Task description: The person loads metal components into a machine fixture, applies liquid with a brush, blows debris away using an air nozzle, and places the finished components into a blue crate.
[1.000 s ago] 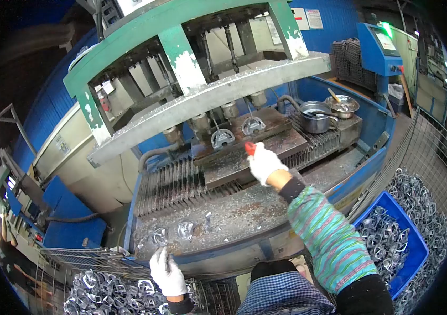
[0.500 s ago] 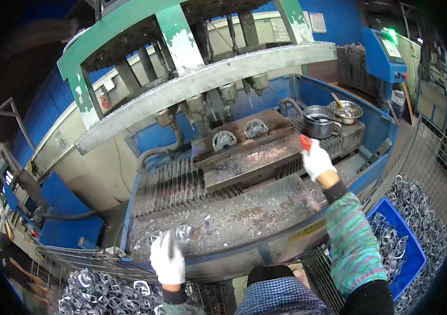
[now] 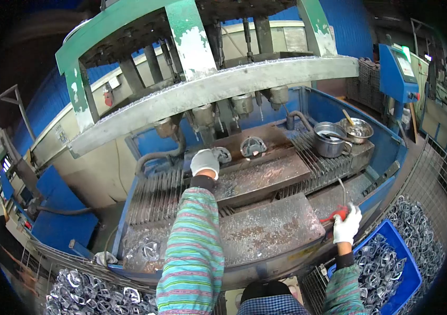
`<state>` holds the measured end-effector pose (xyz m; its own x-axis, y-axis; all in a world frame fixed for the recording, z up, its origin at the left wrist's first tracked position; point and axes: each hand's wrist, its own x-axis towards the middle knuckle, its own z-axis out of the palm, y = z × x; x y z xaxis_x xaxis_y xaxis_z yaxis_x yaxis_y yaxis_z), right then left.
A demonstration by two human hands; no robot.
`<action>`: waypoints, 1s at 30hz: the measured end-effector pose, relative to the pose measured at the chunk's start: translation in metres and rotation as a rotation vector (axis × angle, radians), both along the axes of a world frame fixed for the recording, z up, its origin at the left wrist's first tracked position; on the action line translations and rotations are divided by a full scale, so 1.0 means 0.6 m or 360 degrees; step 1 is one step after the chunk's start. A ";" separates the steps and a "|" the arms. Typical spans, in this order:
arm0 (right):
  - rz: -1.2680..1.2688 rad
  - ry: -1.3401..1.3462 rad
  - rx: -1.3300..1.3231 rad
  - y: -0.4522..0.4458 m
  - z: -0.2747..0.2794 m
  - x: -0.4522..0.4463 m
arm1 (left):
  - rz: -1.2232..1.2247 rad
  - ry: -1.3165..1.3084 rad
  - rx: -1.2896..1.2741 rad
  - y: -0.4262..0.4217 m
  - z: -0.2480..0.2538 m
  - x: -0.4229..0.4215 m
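The left hand reaches over the steel block, right beside a curved metal part at its 2 o'clock; its fingertips are hidden, so whether they pinch the part I cannot tell. The second part sits farther along the block, at the first one's 2 to 3 o'clock. Neither has been lifted off, and the drills hang clear above them; whether drilling is finished cannot be told.

The right hand has its fingers curled around a red-handled tool, with the blue tub of parts at its 5 o'clock. A loose piece lies on the worktop, at the left hand's 7 o'clock.
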<state>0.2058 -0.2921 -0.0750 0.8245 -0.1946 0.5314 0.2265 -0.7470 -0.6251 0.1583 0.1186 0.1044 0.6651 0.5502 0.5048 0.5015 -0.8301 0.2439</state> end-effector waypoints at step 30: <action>0.1592 -0.0583 -0.0185 0.212 0.217 -0.074 | 0.0626 -0.0189 -0.0038 -0.082 -0.164 -0.476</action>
